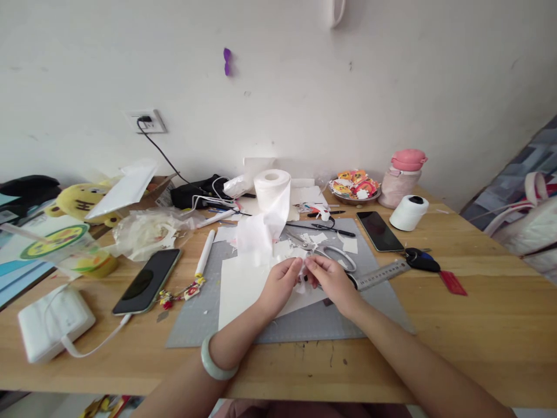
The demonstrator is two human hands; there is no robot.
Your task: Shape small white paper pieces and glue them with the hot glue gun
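Head view shows left hand and right hand together at lower centre, pinching a small, thin white piece over the flat grey cutting mat; brown wooden table below, pale wall above.

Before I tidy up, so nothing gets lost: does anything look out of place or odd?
White paper scraps lie around the scissors on the grey mat, looking scattered; dark marks mar the pale wooden tabletop in front.

The bare left hand and bare right hand end uncovered forearms; a smooth, pale-green, rounded bangle circles the left one. Dusky-pink fabric clothing shows below.
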